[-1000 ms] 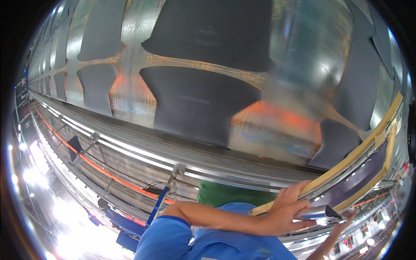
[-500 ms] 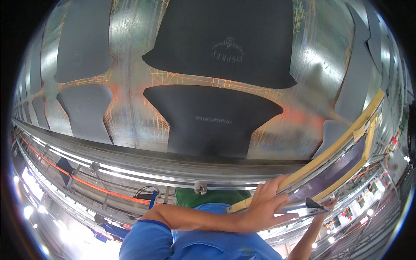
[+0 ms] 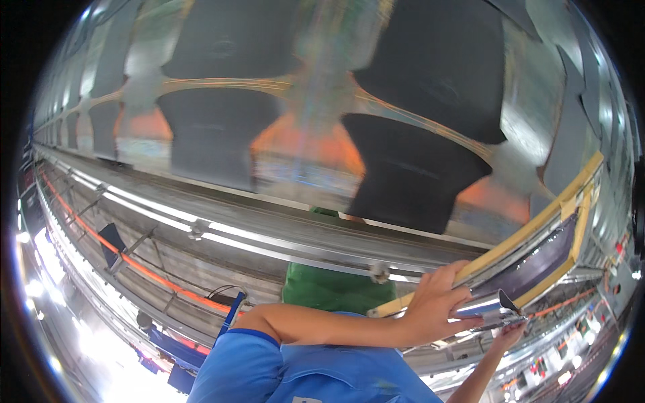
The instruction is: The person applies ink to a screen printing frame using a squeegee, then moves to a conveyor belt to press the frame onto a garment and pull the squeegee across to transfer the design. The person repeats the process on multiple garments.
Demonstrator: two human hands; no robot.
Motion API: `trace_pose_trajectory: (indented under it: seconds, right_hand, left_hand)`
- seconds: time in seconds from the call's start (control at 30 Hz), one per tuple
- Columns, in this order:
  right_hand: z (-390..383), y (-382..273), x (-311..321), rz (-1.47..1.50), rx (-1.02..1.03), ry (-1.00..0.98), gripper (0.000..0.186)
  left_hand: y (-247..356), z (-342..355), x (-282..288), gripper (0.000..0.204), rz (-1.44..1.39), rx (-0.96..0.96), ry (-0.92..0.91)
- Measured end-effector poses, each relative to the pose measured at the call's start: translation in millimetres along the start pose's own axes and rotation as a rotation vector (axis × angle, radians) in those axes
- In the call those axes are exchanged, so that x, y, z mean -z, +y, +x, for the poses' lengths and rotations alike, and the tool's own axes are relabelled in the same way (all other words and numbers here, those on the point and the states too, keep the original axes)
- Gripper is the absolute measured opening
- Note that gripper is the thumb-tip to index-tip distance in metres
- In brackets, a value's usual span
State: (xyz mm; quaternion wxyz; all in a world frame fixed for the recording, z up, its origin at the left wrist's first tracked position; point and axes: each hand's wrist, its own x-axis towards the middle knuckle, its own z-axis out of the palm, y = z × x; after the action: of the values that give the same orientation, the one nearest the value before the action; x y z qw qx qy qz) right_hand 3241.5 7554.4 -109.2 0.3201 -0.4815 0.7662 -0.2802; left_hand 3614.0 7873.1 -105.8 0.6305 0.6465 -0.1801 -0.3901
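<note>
A screen-printing frame (image 3: 500,250) with yellowish edges and a dark purple mesh slants up to the right in front of my body. My left hand (image 3: 437,305) is closed over its near end, fingers curled across the yellow edge. Against the thumb side of that hand lies a shiny metal tool (image 3: 487,307) with a curved, hollow end. My right hand (image 3: 512,334) is closed at the far end of the tool; its fingers are partly hidden. Black cut fabric panels (image 3: 420,174) lie flat on the long printing table (image 3: 306,144).
Orange and yellow ink marks (image 3: 309,144) stain the table between panels. A metal rail (image 3: 289,232) with clamps runs along its near edge. Below are a green object (image 3: 336,285) and an orange pipe (image 3: 151,272). Bright lamps and racks stand on the lower left.
The view has shifted along the table, so the panels now sit farther right and tilted. The frame, the metal tool and both hands stay together, slightly farther right in view.
</note>
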Motion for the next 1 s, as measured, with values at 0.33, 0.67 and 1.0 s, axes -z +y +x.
trace_pose_trajectory:
  seconds: [0.33, 0.67, 1.0]
  right_hand:
    - [-151.1, -31.0, -58.0, 0.232, -0.157, 0.013, 0.037]
    - [-304.1, -11.9, -75.2, 0.239, -0.199, -0.093, 0.045]
    - [-377.9, 12.7, -55.2, 0.317, -0.282, -0.095, 0.064]
  left_hand:
    - [28.1, 2.4, 140.1, 0.048, -0.043, 0.019, -0.090]
    - [46.1, -5.8, 269.7, 0.046, -0.043, 0.046, -0.204]
    - [41.9, -52.8, 329.6, 0.039, -0.038, -0.005, -0.211]
